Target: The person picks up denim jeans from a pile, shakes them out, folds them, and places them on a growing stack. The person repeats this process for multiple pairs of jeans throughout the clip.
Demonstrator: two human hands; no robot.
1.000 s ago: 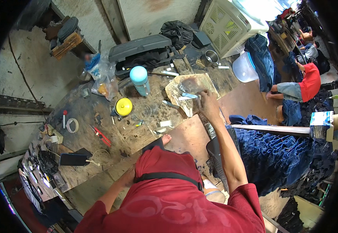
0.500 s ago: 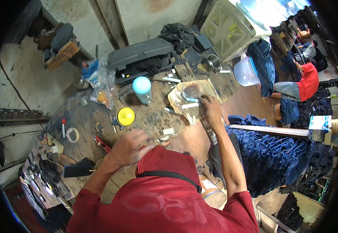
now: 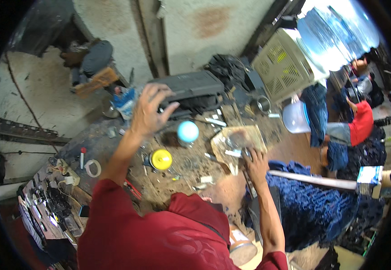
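Now that the left hand has risen, fingers spread, toward the far black case, the right hand still presses the near clear bag on the counter.

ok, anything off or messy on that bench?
Nothing spilled or visibly broken. The workbench is cluttered with scattered scraps and small tools. The left hand hangs open above it near the dark case; the right hand rests by a crumpled clear bag.

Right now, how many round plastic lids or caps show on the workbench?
2: a light blue cap just right of the raised left hand, and a yellow lid below it, nearer the person. Clutter may hide others.
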